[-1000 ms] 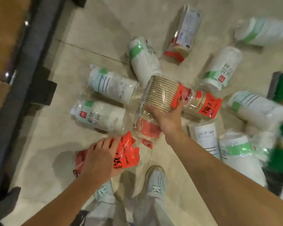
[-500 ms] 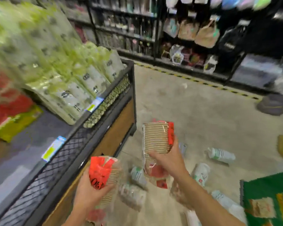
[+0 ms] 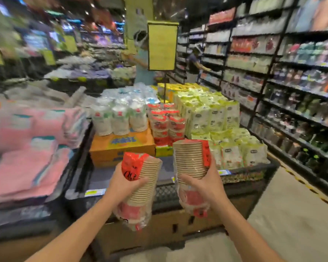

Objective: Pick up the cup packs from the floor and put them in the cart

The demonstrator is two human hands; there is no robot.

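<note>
Both packs, raised half a second ago beside the bin's corner with loose packs on the floor below, now ride higher, facing the stocked display. Item one: my left hand [image 3: 121, 186], fingers wrapped round the middle of the left cup pack [image 3: 140, 188], red label up. Item two: my right hand [image 3: 203, 183], closed on the right cup pack [image 3: 190, 167], tilted near upright. Both packs are in the air above the mesh bin's front rim [image 3: 165, 191]. Behind: white cup packs [image 3: 119, 118] on an orange box [image 3: 121, 146], red-topped cup packs [image 3: 167, 125], green packets [image 3: 216, 118]. Right: store shelving [image 3: 292, 82].
</note>
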